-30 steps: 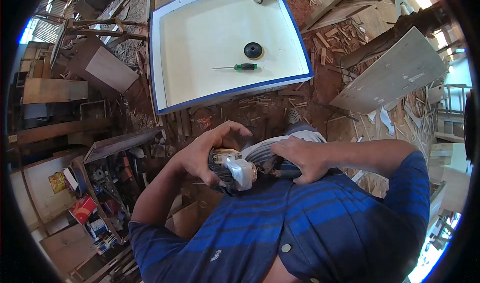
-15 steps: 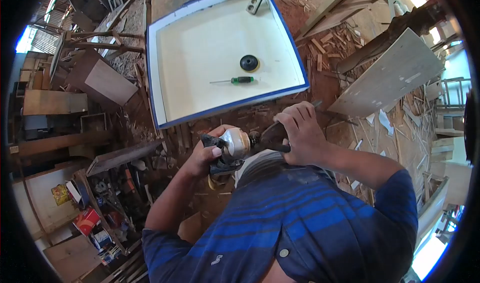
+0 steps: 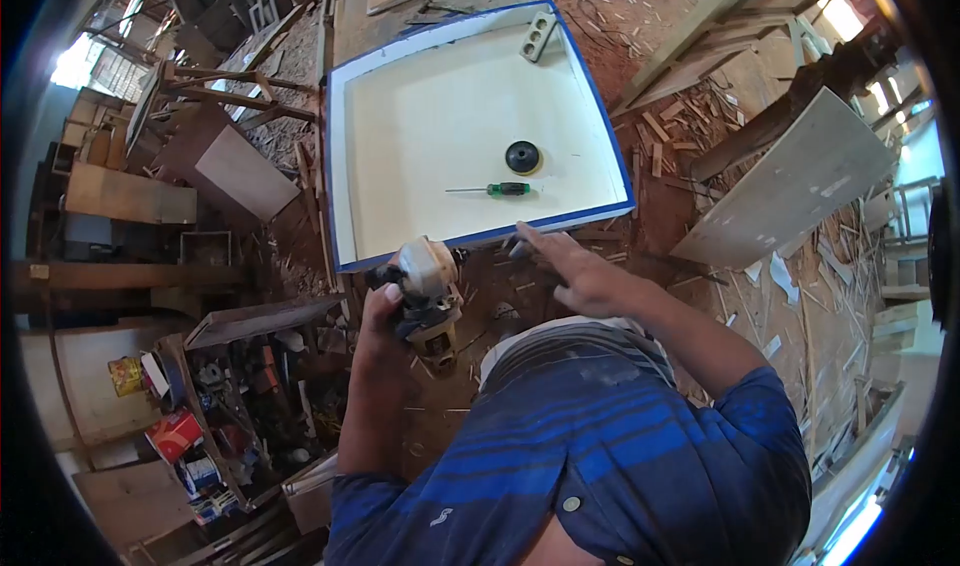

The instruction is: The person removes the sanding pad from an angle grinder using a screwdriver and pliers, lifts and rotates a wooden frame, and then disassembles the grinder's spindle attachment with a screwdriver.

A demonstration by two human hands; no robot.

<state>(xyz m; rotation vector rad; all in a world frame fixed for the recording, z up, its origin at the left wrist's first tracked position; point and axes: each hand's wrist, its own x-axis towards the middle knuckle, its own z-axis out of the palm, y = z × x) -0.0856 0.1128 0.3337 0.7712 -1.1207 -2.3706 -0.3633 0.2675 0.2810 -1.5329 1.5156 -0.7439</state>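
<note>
My left hand (image 3: 382, 311) is closed around a power tool (image 3: 425, 271) that looks like an angle grinder, with a pale metal gear head and a yellowish body hanging below. The tool is just off the near edge of a shallow white box-like panel (image 3: 400, 251) with blue edges. My right hand (image 3: 590, 276) is to the right of it, fingers stretched out and thumb apart; a small greyish shape by its fingertips is unclear. Inside the panel lie a round black backing pad (image 3: 522, 157) and a screwdriver (image 3: 509, 190) with a green and black handle.
A socket strip (image 3: 538, 38) rests in the panel's far right corner. Leaning boards (image 3: 790, 181) stand at right, with wood scraps (image 3: 660, 131) over the floor. At lower left is an open box of tools and packets (image 3: 225, 396).
My right hand has come off the dark metal tool it held at the grinder's spindle, and its fingers have straightened. The grinder has moved left and turned, its body now hanging down.
</note>
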